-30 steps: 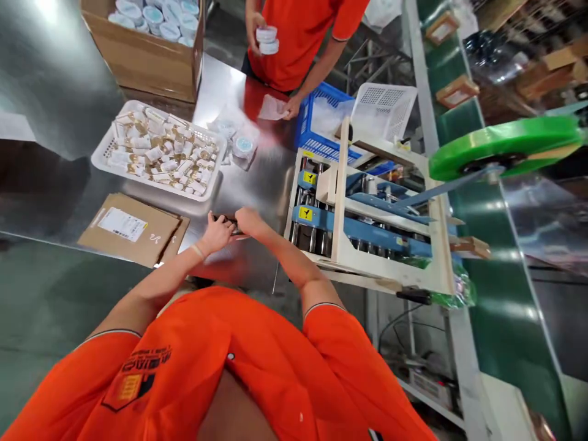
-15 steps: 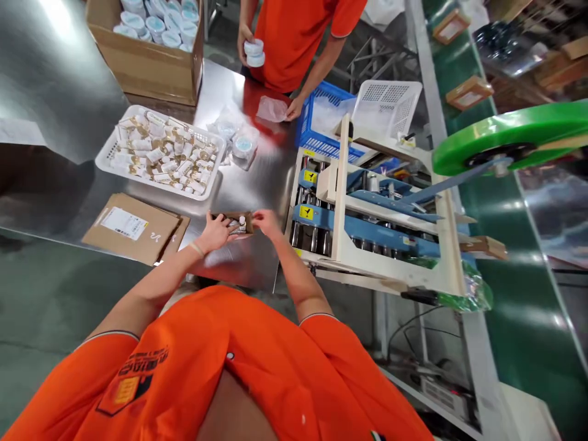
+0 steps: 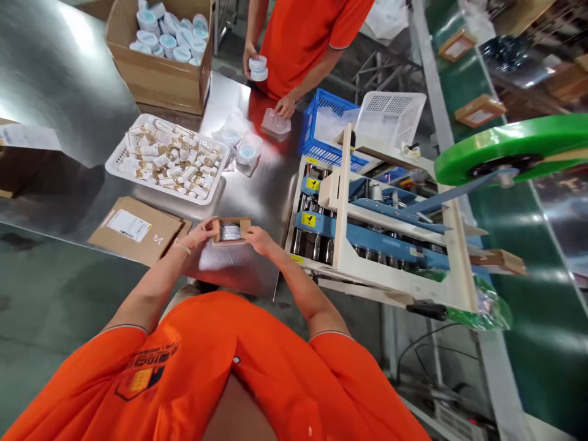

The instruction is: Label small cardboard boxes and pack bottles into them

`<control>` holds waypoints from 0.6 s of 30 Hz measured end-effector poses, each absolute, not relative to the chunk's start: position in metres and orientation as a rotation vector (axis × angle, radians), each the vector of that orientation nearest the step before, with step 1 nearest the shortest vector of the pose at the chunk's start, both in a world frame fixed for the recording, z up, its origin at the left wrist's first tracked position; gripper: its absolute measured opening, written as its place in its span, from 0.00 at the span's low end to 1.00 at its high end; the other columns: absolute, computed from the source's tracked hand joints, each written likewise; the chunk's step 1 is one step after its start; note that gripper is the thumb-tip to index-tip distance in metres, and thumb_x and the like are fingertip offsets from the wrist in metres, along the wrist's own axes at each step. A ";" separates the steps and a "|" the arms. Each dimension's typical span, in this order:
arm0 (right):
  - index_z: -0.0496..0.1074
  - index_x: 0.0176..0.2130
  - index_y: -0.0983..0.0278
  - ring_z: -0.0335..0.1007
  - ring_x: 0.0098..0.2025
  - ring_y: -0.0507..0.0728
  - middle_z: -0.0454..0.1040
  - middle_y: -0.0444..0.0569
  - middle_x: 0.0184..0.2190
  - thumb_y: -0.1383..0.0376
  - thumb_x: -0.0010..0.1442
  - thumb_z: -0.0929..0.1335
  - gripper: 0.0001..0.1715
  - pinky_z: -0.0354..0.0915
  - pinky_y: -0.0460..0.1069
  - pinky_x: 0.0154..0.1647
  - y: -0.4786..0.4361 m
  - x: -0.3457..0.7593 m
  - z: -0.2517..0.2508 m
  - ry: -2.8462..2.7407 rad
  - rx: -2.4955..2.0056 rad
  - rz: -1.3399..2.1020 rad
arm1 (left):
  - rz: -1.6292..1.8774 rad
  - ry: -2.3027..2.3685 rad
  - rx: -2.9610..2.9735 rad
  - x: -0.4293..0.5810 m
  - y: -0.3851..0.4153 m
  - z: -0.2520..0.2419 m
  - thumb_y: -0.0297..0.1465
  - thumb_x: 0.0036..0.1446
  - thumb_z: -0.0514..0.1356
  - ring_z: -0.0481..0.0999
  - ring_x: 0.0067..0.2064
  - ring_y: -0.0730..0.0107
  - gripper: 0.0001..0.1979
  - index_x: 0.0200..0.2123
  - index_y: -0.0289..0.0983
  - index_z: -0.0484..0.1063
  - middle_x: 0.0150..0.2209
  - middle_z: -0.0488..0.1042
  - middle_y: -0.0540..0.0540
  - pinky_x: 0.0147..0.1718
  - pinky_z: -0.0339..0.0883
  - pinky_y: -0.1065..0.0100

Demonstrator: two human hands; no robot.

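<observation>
The left hand (image 3: 195, 234) and right hand (image 3: 260, 240) are pinching the short ends of a small cardboard box (image 3: 231, 242) at lower centre (its long axis running crosswise, neither hand nearer).

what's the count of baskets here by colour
white: 2 (vial basket, mesh basket)
blue: 1 (crate)
total: 3
</observation>
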State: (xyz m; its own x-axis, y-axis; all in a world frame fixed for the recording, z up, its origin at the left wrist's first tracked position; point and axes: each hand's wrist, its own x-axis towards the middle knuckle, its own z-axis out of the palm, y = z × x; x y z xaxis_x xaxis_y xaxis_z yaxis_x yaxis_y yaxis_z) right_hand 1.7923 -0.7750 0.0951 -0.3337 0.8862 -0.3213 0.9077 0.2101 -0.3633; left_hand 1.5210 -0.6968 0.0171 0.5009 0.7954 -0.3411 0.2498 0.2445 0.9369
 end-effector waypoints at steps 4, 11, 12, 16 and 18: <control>0.81 0.62 0.67 0.76 0.54 0.65 0.81 0.62 0.55 0.66 0.68 0.77 0.24 0.71 0.55 0.57 -0.749 1.781 0.096 2.195 2.110 -0.489 | 0.461 0.967 1.274 1.543 -0.691 0.015 0.47 0.54 0.77 0.84 0.56 0.52 0.46 0.70 0.31 0.71 0.56 0.85 0.32 0.59 0.78 0.52; 0.75 0.72 0.56 0.58 0.77 0.74 0.68 0.57 0.77 0.64 0.71 0.76 0.33 0.66 0.63 0.70 -0.754 1.797 0.086 2.421 1.870 -0.417 | 0.390 1.116 1.823 1.531 -0.687 0.032 0.49 0.69 0.62 0.66 0.78 0.38 0.45 0.81 0.34 0.59 0.74 0.70 0.27 0.74 0.63 0.42; 0.75 0.72 0.55 0.57 0.78 0.74 0.67 0.57 0.78 0.64 0.74 0.73 0.31 0.66 0.64 0.70 -0.759 1.800 0.081 2.418 1.885 -0.435 | 0.360 1.150 1.941 1.535 -0.694 0.035 0.50 0.67 0.64 0.57 0.81 0.32 0.48 0.81 0.31 0.58 0.77 0.65 0.25 0.76 0.55 0.37; 0.67 0.78 0.56 0.59 0.77 0.71 0.61 0.60 0.80 0.62 0.76 0.69 0.35 0.67 0.63 0.69 -0.776 1.812 0.053 2.273 2.205 -0.523 | 0.125 1.296 2.301 1.556 -0.723 0.040 0.49 0.58 0.72 0.43 0.83 0.16 0.59 0.80 0.20 0.54 0.80 0.50 0.12 0.77 0.43 0.27; 0.65 0.78 0.64 0.63 0.75 0.70 0.64 0.67 0.77 0.61 0.77 0.68 0.35 0.67 0.61 0.69 -0.786 1.819 0.035 2.010 2.526 -0.505 | 0.047 1.321 2.390 1.566 -0.722 0.039 0.50 0.59 0.71 0.48 0.81 0.14 0.60 0.80 0.18 0.53 0.79 0.52 0.10 0.76 0.47 0.29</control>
State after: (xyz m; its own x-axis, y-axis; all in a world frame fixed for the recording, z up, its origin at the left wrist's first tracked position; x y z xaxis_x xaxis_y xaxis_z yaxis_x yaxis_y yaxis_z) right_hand 1.8195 -0.7864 0.0355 0.1987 0.9667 -0.1611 0.9281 -0.2384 -0.2862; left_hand 1.5656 -0.7224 0.0385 0.5512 0.8181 -0.1642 0.8045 -0.4688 0.3649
